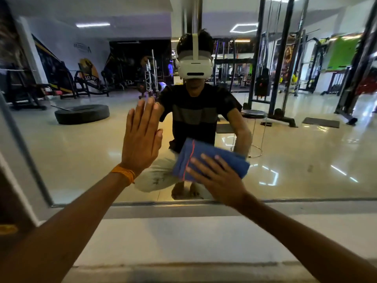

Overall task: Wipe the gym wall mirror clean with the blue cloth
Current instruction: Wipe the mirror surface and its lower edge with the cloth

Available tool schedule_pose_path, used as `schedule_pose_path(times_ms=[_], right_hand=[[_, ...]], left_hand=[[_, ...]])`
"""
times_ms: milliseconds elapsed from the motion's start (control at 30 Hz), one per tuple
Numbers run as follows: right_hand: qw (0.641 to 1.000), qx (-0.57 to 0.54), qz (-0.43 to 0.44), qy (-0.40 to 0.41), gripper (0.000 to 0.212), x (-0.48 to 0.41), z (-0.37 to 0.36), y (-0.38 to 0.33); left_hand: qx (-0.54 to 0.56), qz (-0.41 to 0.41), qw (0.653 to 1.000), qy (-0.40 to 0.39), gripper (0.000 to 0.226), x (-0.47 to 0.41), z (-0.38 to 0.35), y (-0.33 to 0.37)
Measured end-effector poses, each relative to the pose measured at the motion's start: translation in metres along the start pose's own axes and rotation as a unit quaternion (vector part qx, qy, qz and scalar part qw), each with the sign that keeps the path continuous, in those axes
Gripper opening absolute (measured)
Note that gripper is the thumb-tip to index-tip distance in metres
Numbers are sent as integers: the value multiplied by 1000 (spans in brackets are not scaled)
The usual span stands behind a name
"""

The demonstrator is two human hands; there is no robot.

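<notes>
mirror [306,152] cleaning is judged to be under way low down, near the bottom edge, where the folded blue cloth [208,158] is pressed flat on the glass by the right hand [219,177]. its fingers are spread straight over the cloth, and nothing is gripped. the left hand [140,137] is laid flat on the glass just beside the cloth and a little higher, fingers straight and together, holding nothing. an orange thread band [123,174] is worn at its wrist.

for a clean result, even pressure should be kept across the whole pad, and strokes should be overlapped so that no strip is missed. a print is likely to be left by the bracing palm, so that patch would have to be wiped as well.

a pale ledge [183,237] runs below the metal frame [306,200], where dirt may be trapped along the join. a tyre [81,114] and a cable machine [273,78] are seen only as reflections. nothing lies between cloth and glass. only the left hand and its forearm are placed in the way of a stroke to the left.
</notes>
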State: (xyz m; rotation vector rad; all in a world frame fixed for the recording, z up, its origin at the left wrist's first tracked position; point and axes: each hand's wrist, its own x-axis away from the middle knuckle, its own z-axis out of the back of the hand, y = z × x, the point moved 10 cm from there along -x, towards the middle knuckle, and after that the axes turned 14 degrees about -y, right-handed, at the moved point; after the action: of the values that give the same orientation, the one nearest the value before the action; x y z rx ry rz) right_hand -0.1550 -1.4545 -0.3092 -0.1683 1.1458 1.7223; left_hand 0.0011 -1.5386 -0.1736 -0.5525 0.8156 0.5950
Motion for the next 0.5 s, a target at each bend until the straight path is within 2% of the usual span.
schedule_pose_path(times_ms=[67, 133, 200, 267, 333, 400, 500], right_hand=[[995, 48, 73, -45, 83, 17, -13, -15], [994, 49, 87, -35, 75, -8, 9, 15], [999, 13, -20, 27, 61, -55, 58, 81], [981, -15, -170, 95, 52, -86, 93, 136], [963, -41, -238, 124, 52, -88, 93, 131], [978, -47, -183, 84, 62, -67, 54, 66], [999, 13, -23, -36, 80, -4, -12, -37]], left_hand=[[-7, 3, 1000, -2, 66, 17, -2, -10], [-16, 17, 1000, -10, 66, 33, -6, -25], [-33, 21, 999, -17, 65, 41, -13, -32], [-47, 29, 998, -17, 65, 44, -20, -35], [-49, 25, 998, -16, 65, 43, -24, -35], [-52, 22, 998, -17, 63, 43, -24, -34], [-47, 23, 998, -21, 63, 44, -24, -36]])
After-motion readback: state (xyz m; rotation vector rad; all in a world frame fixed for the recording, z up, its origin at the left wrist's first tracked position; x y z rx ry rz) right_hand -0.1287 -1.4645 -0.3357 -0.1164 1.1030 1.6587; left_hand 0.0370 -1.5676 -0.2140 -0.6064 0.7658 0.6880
